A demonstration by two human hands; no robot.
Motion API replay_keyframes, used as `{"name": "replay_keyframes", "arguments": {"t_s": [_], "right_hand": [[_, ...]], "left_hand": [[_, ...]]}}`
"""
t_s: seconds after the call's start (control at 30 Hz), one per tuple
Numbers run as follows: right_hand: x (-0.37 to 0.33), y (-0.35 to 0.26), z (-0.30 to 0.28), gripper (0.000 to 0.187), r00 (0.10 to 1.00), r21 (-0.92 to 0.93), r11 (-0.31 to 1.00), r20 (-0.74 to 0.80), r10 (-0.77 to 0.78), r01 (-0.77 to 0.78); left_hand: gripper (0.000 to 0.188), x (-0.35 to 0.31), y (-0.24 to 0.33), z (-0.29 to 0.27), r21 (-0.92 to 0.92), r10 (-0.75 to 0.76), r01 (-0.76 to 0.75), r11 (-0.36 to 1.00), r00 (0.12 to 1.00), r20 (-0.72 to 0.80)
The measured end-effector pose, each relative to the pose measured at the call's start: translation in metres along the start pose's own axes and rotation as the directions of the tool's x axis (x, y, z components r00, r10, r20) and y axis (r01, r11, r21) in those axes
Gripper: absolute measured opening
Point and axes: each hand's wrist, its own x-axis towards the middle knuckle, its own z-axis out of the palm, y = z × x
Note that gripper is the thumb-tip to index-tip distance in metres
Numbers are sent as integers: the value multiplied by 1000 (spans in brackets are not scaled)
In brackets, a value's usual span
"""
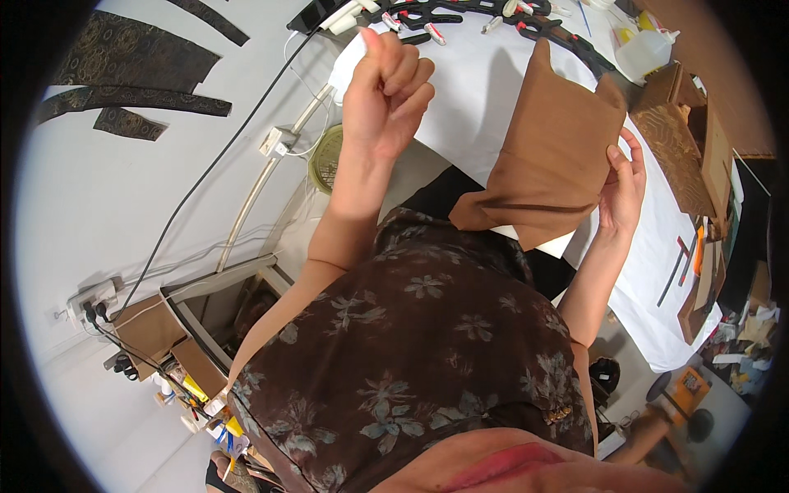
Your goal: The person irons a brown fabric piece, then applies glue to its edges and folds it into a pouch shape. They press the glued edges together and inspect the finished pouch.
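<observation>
A piece of brown cloth (pixel 559 140) with pointed, folded corners is in front of me, over the near part of the white-covered table. My right hand (pixel 625 181) grips its right edge, thumb on the near face and fingers partly behind it. A white edge (pixel 559 245) shows beneath the cloth's lower side; what it belongs to is hidden. My left hand (pixel 388 94) is raised to the left of the cloth, apart from it. Its fingers are curled in and the thumb is pressed close to them. Whether something small is pinched there cannot be seen.
Several black spring clamps (pixel 427 16) line the table's far edge. At the right stand a plastic bottle (pixel 645 53) and a patterned brown box (pixel 674 140), with orange-handled tools (pixel 699 251) nearby. A green basket (pixel 327 160) and a power socket (pixel 279 141) are at the left, beside hanging dark patterned pieces (pixel 131 57).
</observation>
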Motion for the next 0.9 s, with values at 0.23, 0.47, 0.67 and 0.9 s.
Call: {"name": "replay_keyframes", "arguments": {"t_s": [0.23,0.47,0.67,0.9], "right_hand": [[1,1,2,47,1000,0,1000,12,-1,1],[-1,0,6,46,1000,-18,1000,-15,-6,6],[4,6,-2,46,1000,-24,1000,-1,-1,1],[2,3,6,48,1000,-9,1000,-5,7,-7]], "left_hand": [[39,3,3,10,156,120,-98,983,984,-133],[32,0,19,-21,-171,24,-20,985,999,24],[34,-2,20,-29,-67,149,-148,987,989,2],[8,-6,17,-25,214,312,-294,931,948,-57]]}}
